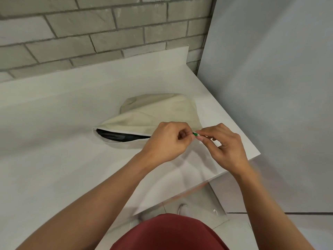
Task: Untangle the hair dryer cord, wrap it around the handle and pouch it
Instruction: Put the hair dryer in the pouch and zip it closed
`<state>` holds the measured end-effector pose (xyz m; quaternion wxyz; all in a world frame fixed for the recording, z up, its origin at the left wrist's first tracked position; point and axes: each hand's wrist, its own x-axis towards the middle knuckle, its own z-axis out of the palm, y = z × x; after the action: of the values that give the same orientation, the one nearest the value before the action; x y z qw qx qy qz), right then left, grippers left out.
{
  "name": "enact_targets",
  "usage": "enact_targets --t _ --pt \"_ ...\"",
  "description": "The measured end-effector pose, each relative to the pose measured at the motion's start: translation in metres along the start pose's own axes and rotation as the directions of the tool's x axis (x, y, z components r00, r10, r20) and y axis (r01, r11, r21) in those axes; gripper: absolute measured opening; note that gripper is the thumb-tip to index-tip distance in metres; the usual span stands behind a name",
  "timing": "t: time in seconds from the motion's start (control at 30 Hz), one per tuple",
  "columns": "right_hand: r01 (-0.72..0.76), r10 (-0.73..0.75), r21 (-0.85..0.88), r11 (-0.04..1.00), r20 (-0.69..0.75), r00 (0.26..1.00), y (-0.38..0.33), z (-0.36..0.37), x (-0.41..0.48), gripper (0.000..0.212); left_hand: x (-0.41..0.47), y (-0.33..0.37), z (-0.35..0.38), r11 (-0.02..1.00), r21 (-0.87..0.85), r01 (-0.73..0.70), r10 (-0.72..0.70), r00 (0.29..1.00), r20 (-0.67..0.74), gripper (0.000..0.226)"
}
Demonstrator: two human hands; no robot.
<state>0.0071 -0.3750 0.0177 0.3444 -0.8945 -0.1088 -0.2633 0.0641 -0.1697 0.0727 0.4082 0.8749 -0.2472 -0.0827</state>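
Note:
A beige cloth pouch (158,110) lies on the white table (54,141), bulging, its mouth facing left and towards me. Through the partly open mouth a dark object (119,137) shows inside, most likely the hair dryer; the cord is hidden. At the pouch's right end a small green zipper pull (194,133) sits between my two hands. My left hand (167,141) pinches the pouch edge right beside the pull. My right hand (223,147) pinches the pull from the right with thumb and forefinger.
A grey brick wall (90,33) runs behind the table. A pale panel (270,87) stands to the right, just past the table's right edge (234,123). My red garment (167,233) and white shoes (182,210) show below, on a tiled floor.

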Motion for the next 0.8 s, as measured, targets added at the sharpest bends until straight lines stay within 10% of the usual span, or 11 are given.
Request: enact_targets --t 0.4,0.63,0.8 --pt "-0.078 0.084 -0.068 0.995 0.093 0.992 0.021 -0.028 -0.016 0.012 -0.027 -0.029 -0.018 0.969 -0.067 0.238 -0.245 0.963 -0.114 0.013" --pt "0.034 0.0 -0.155 0.987 0.219 0.976 -0.049 0.005 0.007 0.049 -0.034 -0.028 -0.018 0.984 -0.06 0.169 -0.177 0.973 -0.15 0.01" --pt "0.145 -0.117 -0.289 0.946 0.11 0.987 -0.06 0.037 0.022 0.018 -0.036 -0.033 -0.024 0.99 -0.032 0.134 -0.138 0.973 -0.187 0.009"
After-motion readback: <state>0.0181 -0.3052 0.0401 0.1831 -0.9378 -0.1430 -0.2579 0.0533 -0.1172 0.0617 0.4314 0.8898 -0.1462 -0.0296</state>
